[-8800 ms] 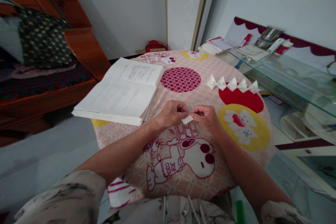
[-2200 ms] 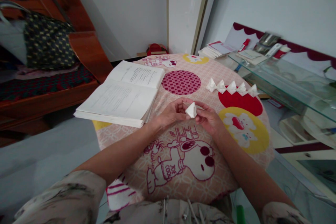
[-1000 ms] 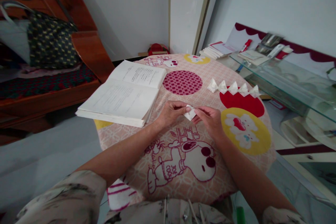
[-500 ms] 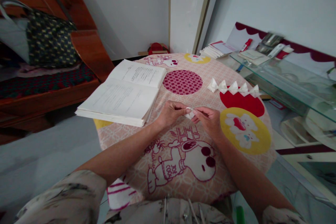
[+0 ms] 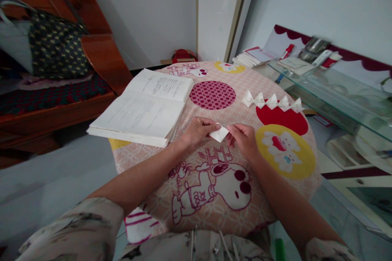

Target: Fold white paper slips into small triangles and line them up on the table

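Observation:
A small folded piece of white paper (image 5: 219, 133), roughly diamond-shaped and fairly flat, is held above the patterned tablecloth (image 5: 202, 189). My left hand (image 5: 199, 129) pinches its left side between thumb and fingers. At its right corner, the thumb and fingertips of my right hand (image 5: 243, 136) are closed on the paper's edge. Several folded white paper pieces (image 5: 273, 101), with pointed tops, stand in a row at the table's right side. To the left lies a thick open book (image 5: 143, 108) with printed pages.
A glass shelf (image 5: 337, 89) with cups and small items stands against the right wall. Stacked papers (image 5: 254, 56) lie beyond the table's far right edge. On the left are a wooden bench (image 5: 104, 61) and a dark patterned bag (image 5: 58, 45).
The paper has turned from a narrow, crumpled-looking shape to a wider flat diamond facing me. My right fingers have shifted to its right corner. The row and book stay put.

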Available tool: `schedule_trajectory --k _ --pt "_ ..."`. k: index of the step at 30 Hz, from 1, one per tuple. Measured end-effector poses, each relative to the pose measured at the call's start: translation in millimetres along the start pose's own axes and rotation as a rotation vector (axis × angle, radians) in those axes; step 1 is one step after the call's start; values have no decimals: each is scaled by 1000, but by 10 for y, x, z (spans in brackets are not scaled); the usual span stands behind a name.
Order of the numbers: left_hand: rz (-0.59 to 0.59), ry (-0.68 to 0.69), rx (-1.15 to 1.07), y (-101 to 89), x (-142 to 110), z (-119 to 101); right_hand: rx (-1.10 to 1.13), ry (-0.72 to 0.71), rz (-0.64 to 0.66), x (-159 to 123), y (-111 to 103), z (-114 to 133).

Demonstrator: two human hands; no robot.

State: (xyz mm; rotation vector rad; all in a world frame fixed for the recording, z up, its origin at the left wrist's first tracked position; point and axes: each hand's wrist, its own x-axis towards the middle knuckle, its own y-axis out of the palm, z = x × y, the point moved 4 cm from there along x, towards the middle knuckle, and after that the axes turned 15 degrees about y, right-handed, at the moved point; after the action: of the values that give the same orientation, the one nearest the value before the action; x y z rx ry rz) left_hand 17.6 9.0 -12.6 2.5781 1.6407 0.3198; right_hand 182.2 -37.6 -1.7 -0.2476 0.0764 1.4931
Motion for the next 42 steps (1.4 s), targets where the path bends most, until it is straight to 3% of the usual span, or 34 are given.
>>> schedule_trajectory --k 6,15,21,26,35,42 --pt "-4 -76 -67 -7 16 33 66 139 198 10 77 -61" --pt "0 -159 -95 1 5 40 72 198 272 9 83 -78" --pt "2 -139 -77 0 15 62 0 228 352 10 122 -112" --pt "14 -142 -81 10 9 42 3 247 344 1 120 -104" --pt "102 -269 -130 53 -24 65 84 174 162 36 17 -92" --pt "93 -210 -107 64 -21 4 62 212 269 34 73 -111"
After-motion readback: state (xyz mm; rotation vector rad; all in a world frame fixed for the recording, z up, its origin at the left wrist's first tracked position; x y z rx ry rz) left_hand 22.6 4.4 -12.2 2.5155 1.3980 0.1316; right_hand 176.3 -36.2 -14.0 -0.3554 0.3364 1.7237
